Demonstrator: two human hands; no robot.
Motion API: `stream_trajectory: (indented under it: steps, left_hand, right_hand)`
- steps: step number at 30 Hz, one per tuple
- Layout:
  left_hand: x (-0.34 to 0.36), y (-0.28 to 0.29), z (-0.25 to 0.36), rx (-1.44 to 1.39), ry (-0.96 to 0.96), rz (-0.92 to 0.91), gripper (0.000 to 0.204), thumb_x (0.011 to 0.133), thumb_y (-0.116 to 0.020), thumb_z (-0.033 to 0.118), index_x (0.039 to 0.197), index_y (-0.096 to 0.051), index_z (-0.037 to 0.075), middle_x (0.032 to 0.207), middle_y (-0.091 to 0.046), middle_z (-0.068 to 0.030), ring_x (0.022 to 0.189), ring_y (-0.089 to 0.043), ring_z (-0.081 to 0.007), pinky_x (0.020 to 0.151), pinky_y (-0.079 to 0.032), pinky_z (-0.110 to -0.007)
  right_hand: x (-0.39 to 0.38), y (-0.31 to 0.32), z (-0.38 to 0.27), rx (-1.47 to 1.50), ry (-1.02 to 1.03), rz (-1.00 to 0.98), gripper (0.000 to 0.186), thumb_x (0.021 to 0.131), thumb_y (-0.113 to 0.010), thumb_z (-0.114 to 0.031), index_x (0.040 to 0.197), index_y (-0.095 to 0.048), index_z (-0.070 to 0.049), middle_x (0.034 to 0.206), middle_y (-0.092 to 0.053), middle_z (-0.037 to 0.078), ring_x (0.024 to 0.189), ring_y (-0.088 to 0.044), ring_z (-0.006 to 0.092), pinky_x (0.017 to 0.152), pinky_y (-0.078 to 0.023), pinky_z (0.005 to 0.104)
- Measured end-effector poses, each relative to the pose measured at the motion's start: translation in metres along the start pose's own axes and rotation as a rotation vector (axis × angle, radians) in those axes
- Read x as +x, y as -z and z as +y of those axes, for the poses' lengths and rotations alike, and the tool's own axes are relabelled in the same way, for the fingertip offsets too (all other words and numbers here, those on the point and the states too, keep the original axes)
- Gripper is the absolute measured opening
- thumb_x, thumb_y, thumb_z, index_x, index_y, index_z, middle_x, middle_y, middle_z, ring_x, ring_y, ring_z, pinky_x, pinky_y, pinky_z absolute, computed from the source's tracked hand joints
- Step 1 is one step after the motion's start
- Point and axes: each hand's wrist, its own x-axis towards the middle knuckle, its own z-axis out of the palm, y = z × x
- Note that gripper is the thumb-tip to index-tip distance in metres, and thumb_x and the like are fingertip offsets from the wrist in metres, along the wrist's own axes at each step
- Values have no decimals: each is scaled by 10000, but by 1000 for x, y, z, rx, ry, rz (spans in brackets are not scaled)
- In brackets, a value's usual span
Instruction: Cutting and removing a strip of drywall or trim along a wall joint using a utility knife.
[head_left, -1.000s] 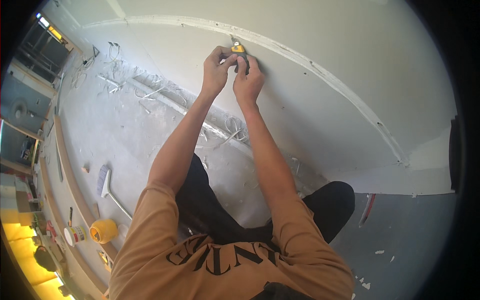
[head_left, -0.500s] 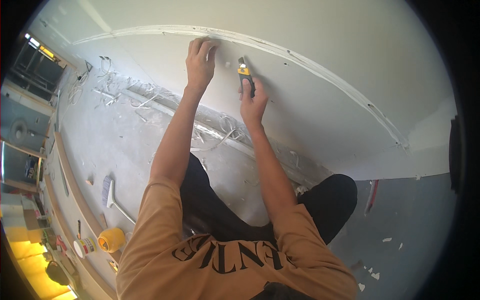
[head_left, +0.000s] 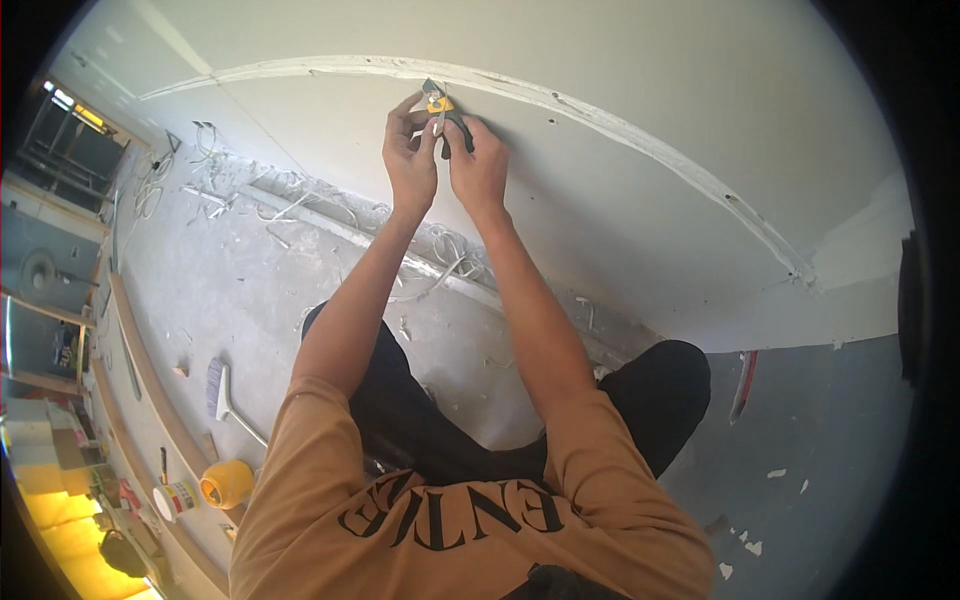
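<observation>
Across the dusty grey concrete floor [head_left: 270,330] rest a long-handled purple-bristled brush [head_left: 222,392], a yellow plastic tub [head_left: 228,484], a white bucket [head_left: 178,500], long timber planks [head_left: 150,385], a small wood block [head_left: 181,370] and pale cables [head_left: 452,262]

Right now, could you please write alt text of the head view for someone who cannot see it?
A person's right hand holds a yellow-and-black hand tool near a white wall seam, the left hand close beside it; a white brush lies on the grey floor.
</observation>
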Motion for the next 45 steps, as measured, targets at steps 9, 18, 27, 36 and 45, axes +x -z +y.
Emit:
stream_trajectory:
  steps: [9, 18, 27, 36, 45]
  left_hand:
    - [-9, -17, -13, 41, -56, 128, 392, 1108, -608, -7, 1497, -590, -48, 1170, -686, -108, 1035, -666, -147, 888, -631, -317]
    - [-8, -20, -15, 28, -15, 77, 367, 1102, -615, -19, 1462, -618, -87, 1245, -696, -140, 1107, -679, -158, 936, -646, -330]
    - [-23, -36, -7, -49, 53, 86, 323, 1095, -666, 6, 1410, -647, -64, 1185, -710, -106, 1088, -660, -136, 876, -604, -286]
    - [-40, -60, 2, -91, 50, 27, 160, 1110, -677, 32, 1251, -640, -34, 1191, -709, -97, 1022, -651, -123, 808, -570, -281]
    - [-49, -71, 1, -102, 9, 31, 265, 1117, -670, 52, 1355, -641, -61, 1231, -726, -134, 1025, -670, -128, 827, -580, -283]
  right_hand:
    - [9, 6, 8, -97, 76, -32, 357, 1048, -743, -250, 1186, -770, 78, 766, -767, 180, 631, -740, 214, 604, -553, 371]
    - [3, 3, 16, -139, 88, 69, 294, 1053, -747, -241, 1140, -789, 37, 761, -768, 167, 637, -747, 233, 613, -556, 380]
    - [-9, 18, 11, -123, 96, 150, 286, 1060, -754, -259, 1136, -792, 14, 776, -767, 143, 628, -714, 223, 610, -541, 362]
    - [-14, 57, 2, -56, 40, 128, 291, 1058, -764, -253, 1154, -797, 20, 760, -756, 118, 651, -687, 139, 618, -536, 338]
    - [-19, 65, 8, -65, 58, 163, 264, 1059, -765, -225, 1149, -798, 21, 799, -774, 100, 671, -686, 122, 633, -542, 319]
